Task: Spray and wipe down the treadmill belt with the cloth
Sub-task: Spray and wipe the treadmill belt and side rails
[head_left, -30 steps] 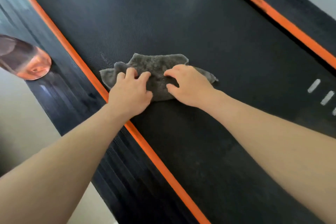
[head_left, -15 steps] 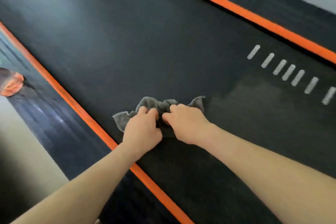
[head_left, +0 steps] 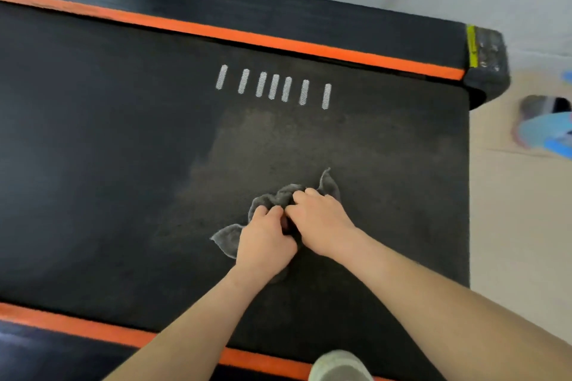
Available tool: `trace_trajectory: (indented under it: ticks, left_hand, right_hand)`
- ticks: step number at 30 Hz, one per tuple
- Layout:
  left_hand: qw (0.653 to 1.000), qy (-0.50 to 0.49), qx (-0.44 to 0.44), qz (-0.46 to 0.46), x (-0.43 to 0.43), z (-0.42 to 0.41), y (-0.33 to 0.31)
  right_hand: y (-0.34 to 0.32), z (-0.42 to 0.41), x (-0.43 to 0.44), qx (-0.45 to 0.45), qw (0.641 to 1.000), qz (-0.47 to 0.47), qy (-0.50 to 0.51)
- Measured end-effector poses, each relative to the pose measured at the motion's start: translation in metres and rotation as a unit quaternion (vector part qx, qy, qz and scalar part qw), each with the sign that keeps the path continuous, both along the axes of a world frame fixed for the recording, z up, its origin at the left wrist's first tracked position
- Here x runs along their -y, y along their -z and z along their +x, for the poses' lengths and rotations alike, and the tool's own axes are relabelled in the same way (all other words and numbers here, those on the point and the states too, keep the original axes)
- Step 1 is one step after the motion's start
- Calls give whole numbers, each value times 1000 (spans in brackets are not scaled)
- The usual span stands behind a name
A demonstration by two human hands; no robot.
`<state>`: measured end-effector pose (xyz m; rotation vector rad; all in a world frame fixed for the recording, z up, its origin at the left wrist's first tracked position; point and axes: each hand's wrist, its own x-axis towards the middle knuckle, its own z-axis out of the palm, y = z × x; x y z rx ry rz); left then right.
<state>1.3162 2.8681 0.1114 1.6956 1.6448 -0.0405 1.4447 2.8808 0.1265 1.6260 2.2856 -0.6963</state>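
A crumpled grey cloth (head_left: 275, 198) lies bunched on the black treadmill belt (head_left: 123, 164), right of its middle. My left hand (head_left: 266, 241) grips the near part of the cloth with curled fingers. My right hand (head_left: 318, 219) grips the cloth beside it, and the two hands touch. Cloth corners stick out at the left and the upper right. The belt around the cloth looks duller and greyer than the dark left part. The spray bottle is not in view.
Orange stripes (head_left: 278, 43) border the belt along the far and near side rails. White dash marks (head_left: 272, 86) are printed on the belt beyond the cloth. The belt's end and a black corner cap (head_left: 486, 62) are at the right. A shoe tip (head_left: 340, 365) shows at the bottom; blue footwear (head_left: 544, 127) lies on the floor.
Both hands have dragged the cloth along the belt toward its end, bunching it tighter. The view has swung round; the orange object on the left rail has left the frame.
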Motion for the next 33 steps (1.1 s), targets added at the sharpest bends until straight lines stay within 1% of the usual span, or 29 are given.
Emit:
trace_trajectory:
  ticks: [3, 5, 7, 9, 11, 12, 14, 15, 16, 17, 18, 20, 21, 22, 23, 24, 25, 26, 27, 28, 30, 33]
  left_hand:
    - [999, -10, 44, -18, 0, 40, 2]
    - [996, 9, 75, -37, 5, 80, 0]
    - [992, 22, 104, -70, 10, 123, -1]
    - [983, 5, 150, -108, 8, 157, -1]
    - [964, 9, 206, -171, 15, 209, -5]
    - [952, 21, 228, -204, 21, 233, -9]
    - [930, 72, 252, -257, 35, 282, -21]
    - [926, 109, 253, -259, 40, 298, -25]
    - [925, 153, 251, -241, 44, 309, -31]
    - [927, 194, 244, -209, 47, 318, -37]
    - [931, 213, 243, -167, 47, 321, -44]
    - [941, 209, 251, -84, 40, 315, -58]
    - [946, 197, 254, -42, 32, 307, -62]
    - [952, 187, 244, -1, 21, 293, -63]
    - [953, 189, 233, 37, 13, 285, -62]
    - [952, 196, 218, 82, 3, 271, -60]
    - [949, 197, 205, 137, -9, 255, -57]
    - [943, 192, 198, 184, -19, 242, -54]
    - [944, 179, 185, 207, -30, 232, -51]
    - [953, 163, 168, 191, -40, 222, -50]
    - [973, 127, 155, 112, -59, 202, -50]
    - [976, 63, 206, 44, -85, 169, -60]
  right_hand:
    - [-1, 37, 15, -12, 994, -6, 104]
    - [-1, 73, 29, -11, 981, -13, 195]
    - [3, 112, 45, -13, 956, -15, 293]
    - [6, 140, 56, -29, 917, 7, 397]
    - [8, 185, 78, -48, 843, 40, 534]
    - [11, 207, 90, -62, 793, 54, 604]
    - [17, 247, 119, -116, 658, 79, 740]
    - [19, 257, 130, -144, 594, 94, 786]
    - [20, 263, 137, -166, 546, 116, 813]
    - [19, 268, 143, -176, 515, 142, 827]
    - [17, 268, 143, -182, 509, 168, 825]
    - [13, 265, 135, -208, 529, 210, 795]
    - [10, 259, 128, -229, 546, 214, 777]
    - [10, 249, 117, -246, 571, 204, 756]
    - [8, 246, 111, -240, 604, 199, 733]
    - [7, 239, 103, -228, 646, 199, 701]
    - [5, 230, 92, -220, 677, 211, 669]
    - [3, 224, 84, -221, 692, 232, 647]
    - [1, 219, 74, -233, 696, 241, 636]
    - [1, 215, 66, -246, 699, 231, 631]
    - [0, 204, 52, -267, 720, 181, 614]
    - [-17, 187, 23, -325, 760, 97, 554]
